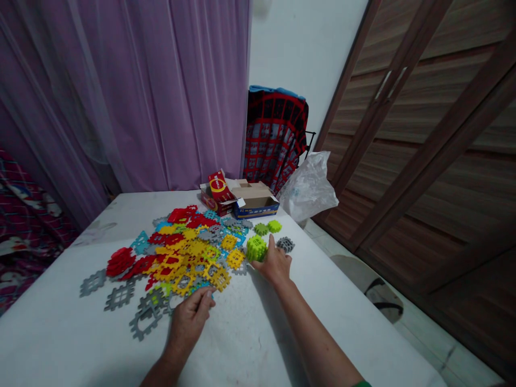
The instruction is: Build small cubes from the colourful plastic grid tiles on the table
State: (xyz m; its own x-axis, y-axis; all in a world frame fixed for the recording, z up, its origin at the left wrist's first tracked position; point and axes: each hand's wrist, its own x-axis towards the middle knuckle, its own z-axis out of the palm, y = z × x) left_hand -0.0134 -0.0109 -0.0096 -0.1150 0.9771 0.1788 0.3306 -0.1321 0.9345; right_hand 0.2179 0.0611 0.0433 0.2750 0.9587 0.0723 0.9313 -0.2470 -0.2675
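Broadly, one white-topped bench carries everything, with one purple curtain and one brown wooden wardrobe behind it. One heap of flat plastic lattice tiles in red, yellow, grey, teal and green spreads across the bench's middle, too many and too overlapped to count. Beyond it stand two cardboard boxes: one open brown-and-blue box and one red box, with one crumpled clear plastic bag just beside them. The right hand has its fingers curled against one lime-green tile cube; whether they clasp it I cannot tell. Two small green tile pieces and one grey tile lie near. The left hand rests fingers bent on the heap's near edge, clasping nothing visible.
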